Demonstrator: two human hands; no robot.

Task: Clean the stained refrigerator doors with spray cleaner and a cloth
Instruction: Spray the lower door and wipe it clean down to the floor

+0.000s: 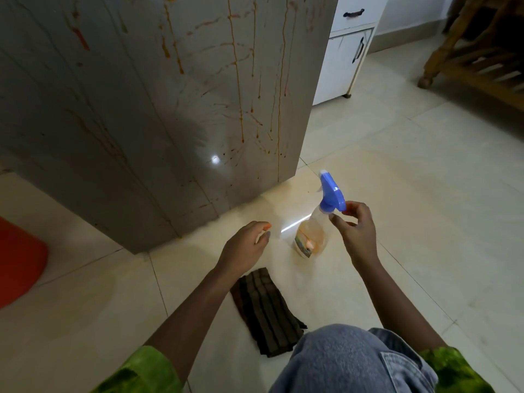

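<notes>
On the floor (425,194) just in front of the fridge door (141,95), the bottle (310,236) is standing upright, its blue head (330,191) pointing toward the door. The right hand (355,231) is hovering beside that head, fingers loosely curled and partly open, not closed round it; whether a fingertip is touching the blue plastic cannot be told. The left hand (245,248) is hanging above the tiles left of the bottle, fingers relaxed and empty. The cloth (266,310) is lying folded between the forearms, near the bent knee (348,361). Orange and red streaks (238,80) are running down the door.
</notes>
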